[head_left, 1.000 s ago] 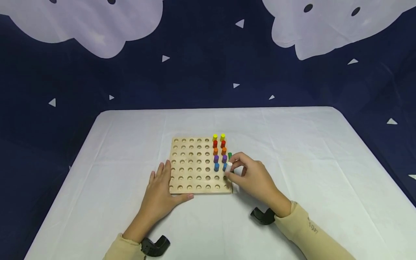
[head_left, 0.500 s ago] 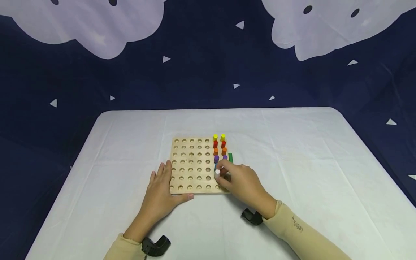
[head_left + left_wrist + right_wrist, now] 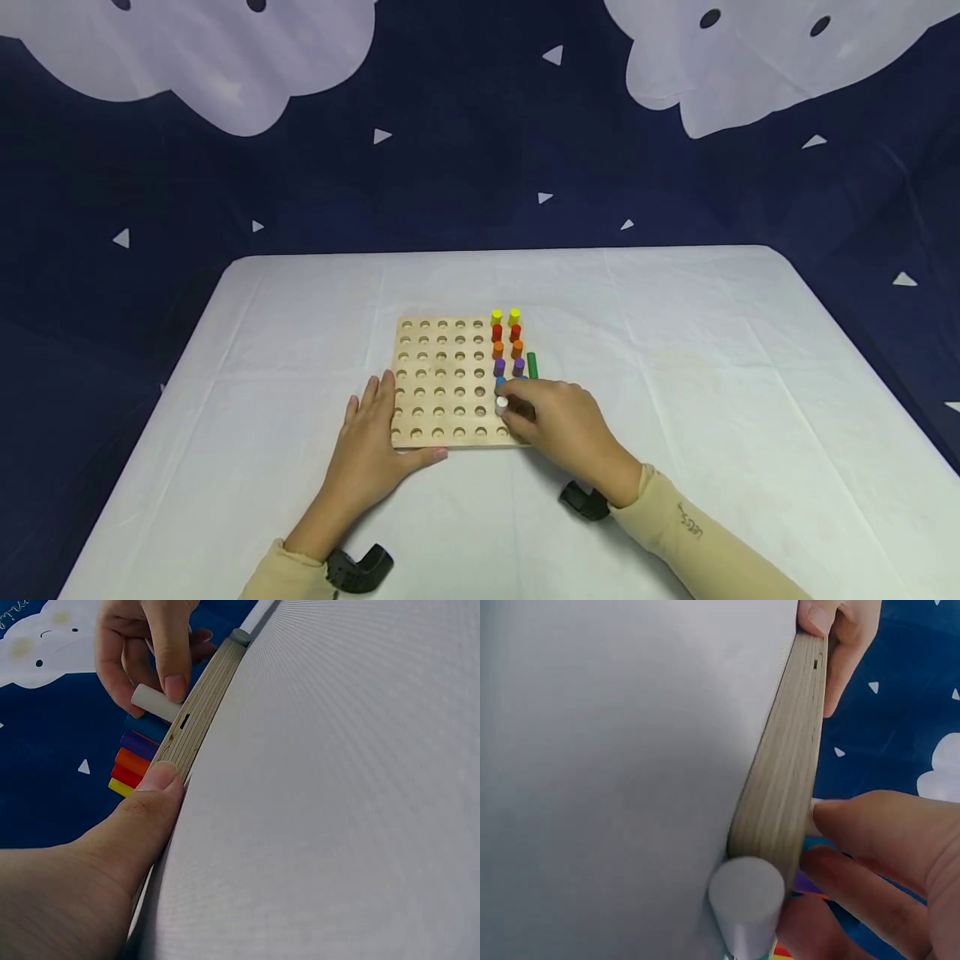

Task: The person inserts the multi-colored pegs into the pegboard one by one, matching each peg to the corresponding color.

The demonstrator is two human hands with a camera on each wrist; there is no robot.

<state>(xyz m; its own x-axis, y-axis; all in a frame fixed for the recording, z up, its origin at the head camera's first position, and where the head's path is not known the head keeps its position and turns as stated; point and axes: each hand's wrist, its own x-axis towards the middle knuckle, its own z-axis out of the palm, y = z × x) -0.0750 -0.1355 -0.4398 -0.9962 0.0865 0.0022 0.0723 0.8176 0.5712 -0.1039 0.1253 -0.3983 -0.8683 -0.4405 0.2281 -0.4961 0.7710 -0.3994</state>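
A wooden pegboard (image 3: pixel 442 383) with rows of round holes lies on the table. My left hand (image 3: pixel 367 454) rests at its near left corner, fingers straight along the left side and thumb against the front edge. Between thumb and fingers, my right hand (image 3: pixel 570 425) pinches a white peg (image 3: pixel 502 406), upright at the board just in front of a blue peg (image 3: pixel 500 383). The left wrist view shows the white peg (image 3: pixel 156 703) touching the board; how deep it sits cannot be told. Paired yellow, red, orange and purple pegs (image 3: pixel 499 367) stand behind.
A green peg (image 3: pixel 532 365) lies along the board's right side. Another white peg (image 3: pixel 746 892) lies beside the board in the right wrist view, hidden by my right hand from the head. White cloth (image 3: pixel 675 333) covers the table; a dark blue backdrop (image 3: pixel 480 167) hangs behind.
My right hand has carried the white peg left, from the rightmost column to the neighbouring one, then slightly down toward the board. The left hand has stayed in place.
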